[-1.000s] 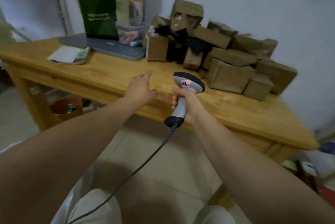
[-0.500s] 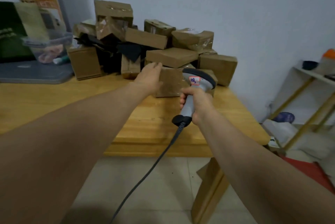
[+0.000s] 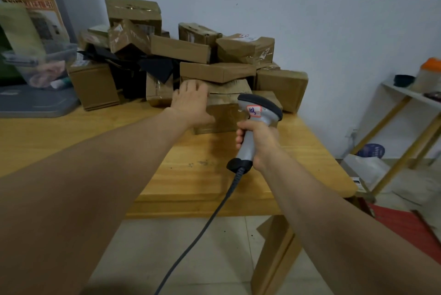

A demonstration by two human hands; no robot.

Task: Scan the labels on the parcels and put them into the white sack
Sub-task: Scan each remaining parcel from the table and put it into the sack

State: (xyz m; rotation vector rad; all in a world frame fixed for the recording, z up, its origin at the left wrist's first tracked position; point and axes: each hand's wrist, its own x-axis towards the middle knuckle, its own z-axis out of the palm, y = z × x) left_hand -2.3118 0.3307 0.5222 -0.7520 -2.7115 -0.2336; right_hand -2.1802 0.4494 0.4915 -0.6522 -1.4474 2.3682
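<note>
A heap of brown cardboard parcels (image 3: 191, 51) is piled on the wooden table (image 3: 71, 137) against the wall. My left hand (image 3: 191, 101) lies with straight fingers on the left top of the nearest parcel (image 3: 224, 113), at the front of the heap. My right hand (image 3: 259, 142) grips the handle of a grey barcode scanner (image 3: 260, 111), whose dark head points at that same parcel. The scanner's cable (image 3: 202, 230) hangs down over the table's front edge. No white sack is clearly in view.
A grey tray (image 3: 35, 104) with a clear plastic box and printed bags stands at the table's left. A shelf rack (image 3: 405, 127) with a jar stands to the right, with bags and a red mat on the floor below.
The view has swung right toward the parcel heap. My left hand has travelled from the table's front edge onto the nearest parcel. My right hand keeps hold of the scanner.
</note>
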